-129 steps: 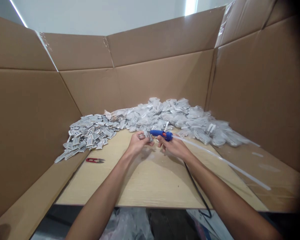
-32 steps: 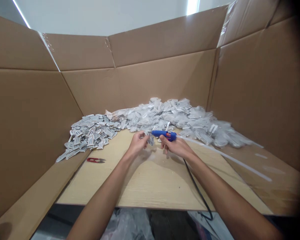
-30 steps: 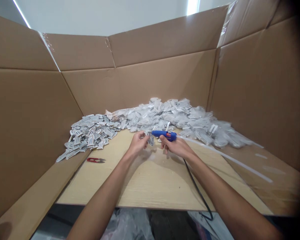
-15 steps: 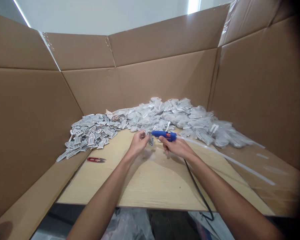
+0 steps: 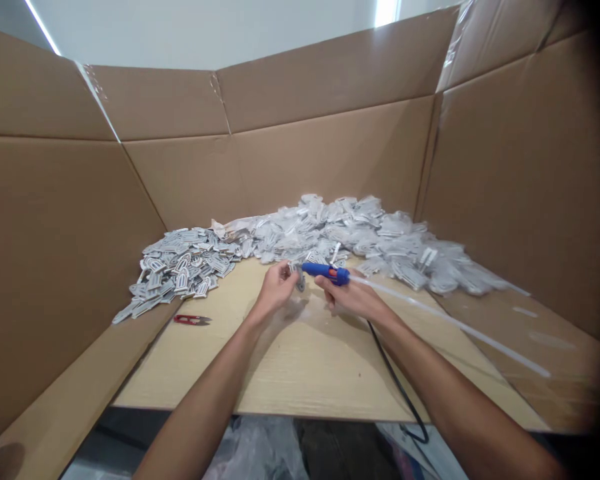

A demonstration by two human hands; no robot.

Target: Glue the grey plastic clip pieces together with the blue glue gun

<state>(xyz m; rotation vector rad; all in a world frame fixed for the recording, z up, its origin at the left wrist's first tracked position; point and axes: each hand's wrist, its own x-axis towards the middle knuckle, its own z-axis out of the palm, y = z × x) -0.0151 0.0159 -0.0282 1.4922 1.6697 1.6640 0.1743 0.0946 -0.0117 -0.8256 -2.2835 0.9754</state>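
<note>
My left hand (image 5: pixel 276 285) pinches a small grey-and-white flat piece (image 5: pixel 301 280) above the middle of the board. Its shape is arched like those in the left pile, but its details are too small to make out. My right hand (image 5: pixel 344 295) is closed around a blue glue gun (image 5: pixel 326 272), with the nozzle pointing left at the piece. Whether nozzle and piece touch, I cannot tell. A long translucent glue stick (image 5: pixel 450 321) sticks out of the gun's back, and a black cord (image 5: pixel 387 363) hangs from below my right hand.
Loose grey-and-white pieces (image 5: pixel 183 263) are heaped at the left. A wide heap of pieces in clear plastic bags (image 5: pixel 350 227) lies along the back. Red-handled thread snips (image 5: pixel 192 320) rest on the wooden board (image 5: pixel 300 380) at left. Cardboard walls (image 5: pixel 330 147) enclose the sides and back.
The glue gun and my right hand have shifted slightly left, and the glue stick's far end has dipped a little. My left hand stays nearly in place with the piece.
</note>
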